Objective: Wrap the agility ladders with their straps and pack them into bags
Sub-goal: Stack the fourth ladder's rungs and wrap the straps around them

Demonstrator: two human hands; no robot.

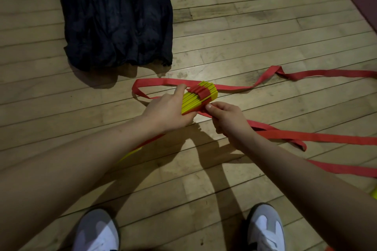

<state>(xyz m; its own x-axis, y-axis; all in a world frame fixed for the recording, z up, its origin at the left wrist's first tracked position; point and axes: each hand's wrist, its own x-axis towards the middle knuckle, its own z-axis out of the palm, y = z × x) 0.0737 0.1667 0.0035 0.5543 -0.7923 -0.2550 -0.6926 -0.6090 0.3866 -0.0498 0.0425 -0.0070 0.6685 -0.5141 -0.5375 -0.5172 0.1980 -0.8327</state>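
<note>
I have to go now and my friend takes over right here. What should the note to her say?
Left hand grips the stack of yellow rungs.
Right hand pinches the red strap close beside the stack.
Two dark bags lie on the floor beyond it.
Done: rungs gathered, a few strap turns around them.
Left: wind on the long loose strap trailing right, then put the bundle in a bag.

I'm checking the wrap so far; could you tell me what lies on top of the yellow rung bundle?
A short folded stack of red strap crosses the top of the yellow rung bundle. The left hand grips its near end, covering that part; the underside cannot be seen.
</note>
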